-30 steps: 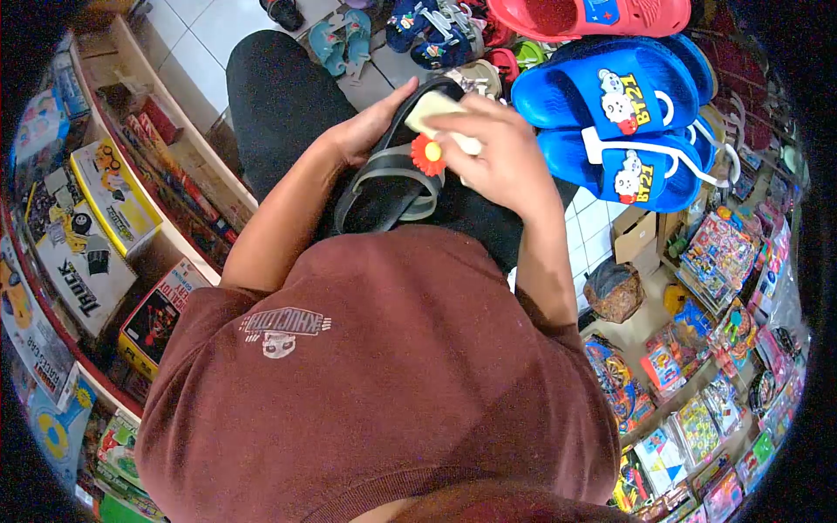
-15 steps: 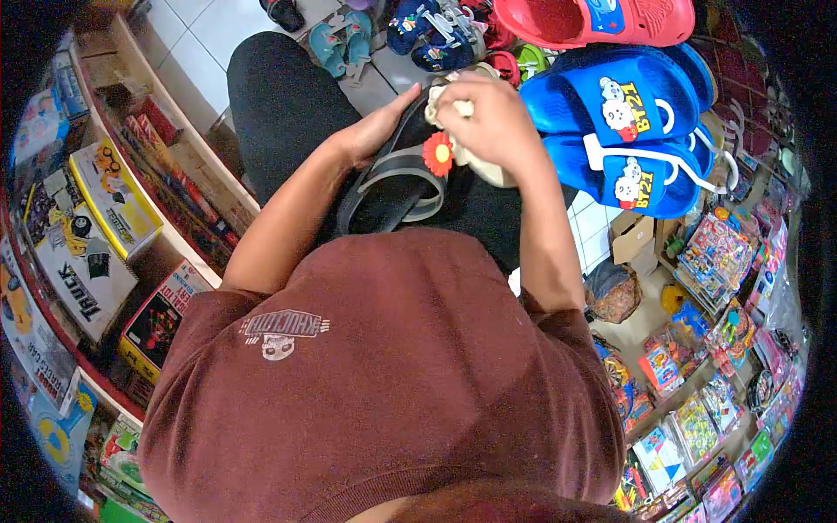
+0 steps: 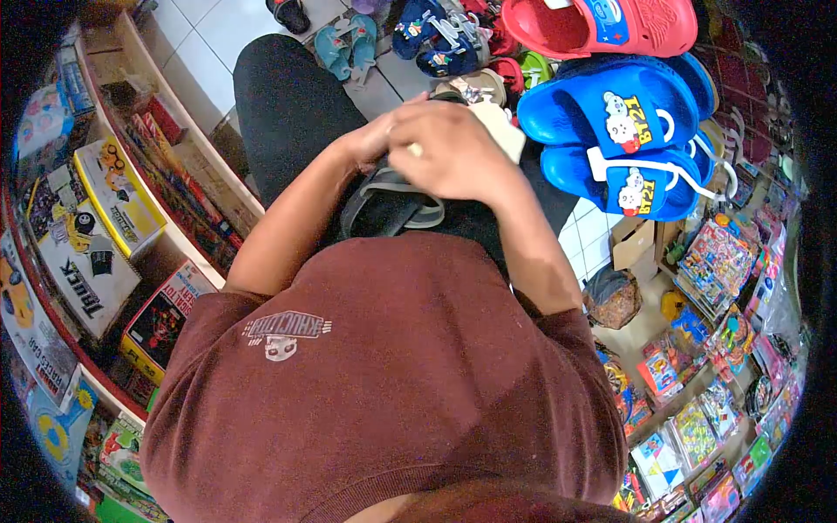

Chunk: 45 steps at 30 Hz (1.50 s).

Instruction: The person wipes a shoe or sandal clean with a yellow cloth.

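Observation:
A black sandal (image 3: 379,207) with grey-edged straps rests on my lap, against the front of my shirt. My left hand (image 3: 381,139) is at the sandal's far left side, its fingers partly covered by the other hand. Over the sandal, my right hand (image 3: 449,150) is closed and bent, slightly blurred. A soft cream cloth (image 3: 500,131) sticks out beyond its knuckles on the right, and a bit of cream shows between the fingers. The sandal's far end is mostly hidden beneath both hands.
Blue slippers (image 3: 610,105) and a red clog (image 3: 602,26) are stacked close on my right. Small teal sandals (image 3: 349,48) and navy shoes (image 3: 440,39) stand on the floor ahead. A shelf of boxed toys (image 3: 83,253) lines the left; packaged toys (image 3: 697,436) fill the right.
My right hand has moved left and nearer across the sandal, now overlapping my left hand. The red flower seen earlier is hidden, and the cream cloth now trails to the right.

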Each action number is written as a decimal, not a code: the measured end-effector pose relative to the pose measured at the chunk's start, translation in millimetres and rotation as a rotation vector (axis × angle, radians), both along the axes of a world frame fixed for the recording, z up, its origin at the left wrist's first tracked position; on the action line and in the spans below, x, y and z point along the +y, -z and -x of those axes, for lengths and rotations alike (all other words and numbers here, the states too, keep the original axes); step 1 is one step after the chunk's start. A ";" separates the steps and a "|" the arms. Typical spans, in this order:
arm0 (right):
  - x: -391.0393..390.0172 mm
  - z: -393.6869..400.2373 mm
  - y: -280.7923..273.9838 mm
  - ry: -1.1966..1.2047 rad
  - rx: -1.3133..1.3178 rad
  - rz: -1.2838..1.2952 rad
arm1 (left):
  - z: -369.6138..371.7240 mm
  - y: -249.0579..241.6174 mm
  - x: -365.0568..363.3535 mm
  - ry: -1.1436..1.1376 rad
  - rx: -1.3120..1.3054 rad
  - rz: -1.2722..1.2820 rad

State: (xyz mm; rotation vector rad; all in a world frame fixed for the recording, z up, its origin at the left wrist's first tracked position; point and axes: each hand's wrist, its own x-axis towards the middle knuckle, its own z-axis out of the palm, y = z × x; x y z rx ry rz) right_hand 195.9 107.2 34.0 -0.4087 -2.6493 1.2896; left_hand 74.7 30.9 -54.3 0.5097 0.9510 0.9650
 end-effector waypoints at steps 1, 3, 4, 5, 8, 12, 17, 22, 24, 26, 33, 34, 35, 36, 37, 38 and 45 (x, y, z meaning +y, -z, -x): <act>-3.4 0.1 -3.7 -0.016 -0.032 0.008 | -1.0 -2.7 -2.4 -0.017 0.000 -0.025; -2.6 0.0 -14.3 -0.037 -0.003 0.074 | -3.6 1.7 -8.3 -0.054 0.010 -0.067; 2.7 -3.0 -23.6 -0.042 0.056 0.133 | -2.2 3.0 -9.2 -0.067 -0.012 -0.044; 8.5 -6.9 -30.3 -0.049 0.115 0.193 | -0.8 4.4 -10.3 -0.081 -0.034 -0.021; 19.8 -15.3 -38.8 0.296 0.102 0.060 | 0.7 -7.9 -0.2 -0.089 -0.208 0.161; 14.8 -22.8 -31.2 0.482 0.058 -0.155 | -1.4 -11.4 6.4 -0.272 -0.274 0.216; -7.3 -33.2 -18.9 0.470 -0.135 -0.422 | 4.3 -4.5 4.5 -0.264 -0.489 0.127; -31.2 -56.7 -30.3 0.344 -0.292 -0.163 | 12.8 4.3 10.3 -0.530 -0.045 0.180; -24.6 -68.7 -30.2 0.295 -0.299 0.047 | 7.0 -10.3 11.1 -0.432 -0.153 0.144; -16.6 -71.7 -31.8 0.362 -0.222 0.131 | 6.6 -11.0 10.9 -0.291 -0.349 0.128; -9.7 -47.5 -0.3 0.556 0.054 -0.169 | 2.3 -11.6 7.7 -0.277 -0.177 0.147; -12.3 -48.9 2.0 0.522 0.002 -0.162 | 2.3 -11.8 8.0 -0.294 -0.119 0.164; -15.3 -50.8 2.5 0.488 -0.049 -0.155 | 1.1 -13.7 7.2 -0.303 -0.106 0.123; -18.7 -53.1 0.8 0.455 -0.102 -0.148 | 1.4 -12.1 6.2 -0.292 -0.185 0.135; -23.6 -55.9 -5.1 0.426 -0.125 -0.072 | 1.8 -10.4 5.3 -0.281 -0.264 0.149; -25.2 -63.9 0.5 0.354 -0.140 -0.021 | 2.2 -8.6 4.4 -0.268 -0.340 0.166; 6.8 -69.2 -20.9 0.519 -0.080 0.068 | -3.0 -17.9 7.0 -0.192 -0.282 0.176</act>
